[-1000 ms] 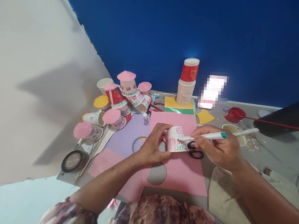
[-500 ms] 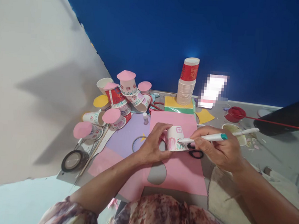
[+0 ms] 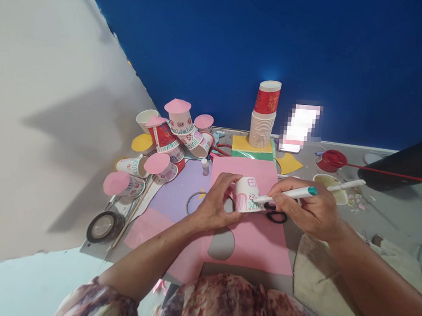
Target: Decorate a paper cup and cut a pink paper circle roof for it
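Note:
A white paper cup [image 3: 246, 195] is upside down in front of me, with a pink door, a pink window, red flowers and green grass drawn on it. My left hand [image 3: 219, 202] is closed around the cup's left side, thumb at the lower edge. Between the fingers of my right hand [image 3: 307, 209] is a white marker with a green end [image 3: 296, 193]; its tip meets the cup beside the flowers. Pink paper [image 3: 258, 252] with round holes cut in it lies under the hands. Scissors with black handles [image 3: 276, 216] rest partly hidden behind the cup.
Several decorated cups with pink paper roofs [image 3: 157, 163] crowd the left. A tall cup stack [image 3: 262, 128] stands at the back. Black tape [image 3: 101, 227] and thin sticks [image 3: 133, 213] lie front left. A red container [image 3: 331, 161], a small bowl [image 3: 341, 195] and a cloth [image 3: 326, 274] are right.
Almost nothing differs. The marker has shifted very slightly on the cup, and both hands keep their hold.

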The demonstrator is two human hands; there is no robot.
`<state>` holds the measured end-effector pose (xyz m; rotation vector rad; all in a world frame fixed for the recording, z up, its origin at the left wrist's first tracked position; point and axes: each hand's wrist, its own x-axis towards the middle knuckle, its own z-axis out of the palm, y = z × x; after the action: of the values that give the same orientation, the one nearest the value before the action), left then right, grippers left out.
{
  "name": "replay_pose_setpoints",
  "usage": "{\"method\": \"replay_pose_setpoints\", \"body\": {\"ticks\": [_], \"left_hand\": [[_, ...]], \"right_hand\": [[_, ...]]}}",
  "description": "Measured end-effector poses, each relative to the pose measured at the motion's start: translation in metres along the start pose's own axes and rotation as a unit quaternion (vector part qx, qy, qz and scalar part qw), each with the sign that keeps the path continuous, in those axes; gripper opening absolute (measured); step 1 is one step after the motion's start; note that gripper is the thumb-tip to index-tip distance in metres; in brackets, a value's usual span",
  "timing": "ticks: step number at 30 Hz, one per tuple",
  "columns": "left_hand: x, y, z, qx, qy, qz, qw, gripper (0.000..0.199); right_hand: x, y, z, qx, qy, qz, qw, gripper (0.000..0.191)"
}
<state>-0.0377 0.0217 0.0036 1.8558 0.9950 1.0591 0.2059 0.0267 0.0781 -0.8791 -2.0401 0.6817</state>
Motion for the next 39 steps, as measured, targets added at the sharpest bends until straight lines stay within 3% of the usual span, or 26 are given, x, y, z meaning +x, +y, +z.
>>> {"method": "replay_pose_setpoints", "body": {"ticks": [39], "left_hand": [[-0.0009,-0.0017,-0.0002,-0.003,-0.005,0.01,1.0,0.073]], "right_hand": [[0.0008,-0.0013,-0.0055,0.005,0.017,0.027,0.999,0.017]]}}
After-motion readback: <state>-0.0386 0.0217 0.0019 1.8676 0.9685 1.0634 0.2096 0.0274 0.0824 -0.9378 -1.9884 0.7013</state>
